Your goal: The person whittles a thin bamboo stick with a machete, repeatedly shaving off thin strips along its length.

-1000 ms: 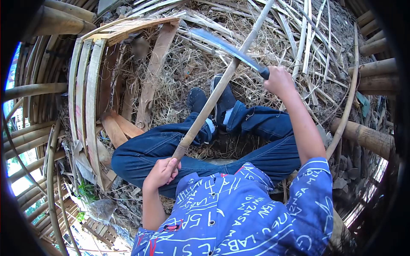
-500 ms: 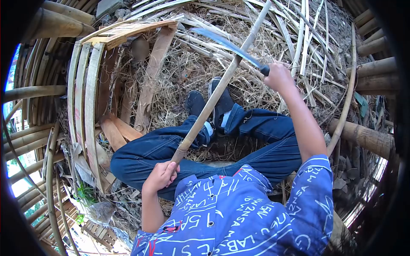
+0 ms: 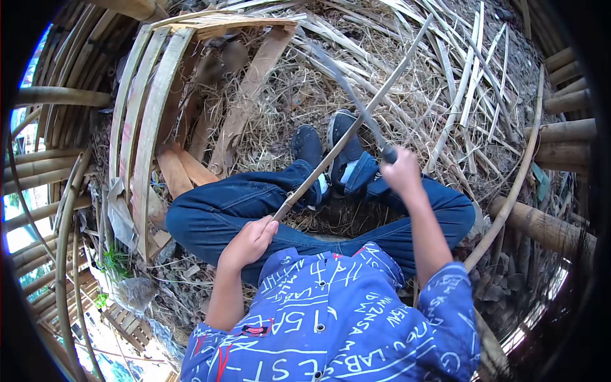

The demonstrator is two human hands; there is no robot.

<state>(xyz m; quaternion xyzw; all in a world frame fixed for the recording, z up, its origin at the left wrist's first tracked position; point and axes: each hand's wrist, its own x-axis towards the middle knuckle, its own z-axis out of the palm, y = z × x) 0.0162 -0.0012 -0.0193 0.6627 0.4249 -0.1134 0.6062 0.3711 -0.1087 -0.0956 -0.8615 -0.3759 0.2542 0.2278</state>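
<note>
I sit with legs in blue jeans crossed on a straw-covered floor. My left hand (image 3: 249,242) grips the near end of a long bamboo strip (image 3: 356,124) that slants up and away to the right. My right hand (image 3: 401,173) is closed on the dark handle of a long-bladed knife (image 3: 347,92). The blade points up and left and crosses the strip near its middle, above my dark shoes (image 3: 328,143).
Bent bamboo slats and wooden planks (image 3: 149,108) stand at the left. Loose split strips and straw (image 3: 458,83) litter the floor ahead. Thick bamboo poles (image 3: 554,229) lie at the right and round the edges.
My right hand has drawn the knife down and towards me along the strip. The strip looks thinner and stands at a lower angle. The view has shifted slightly.
</note>
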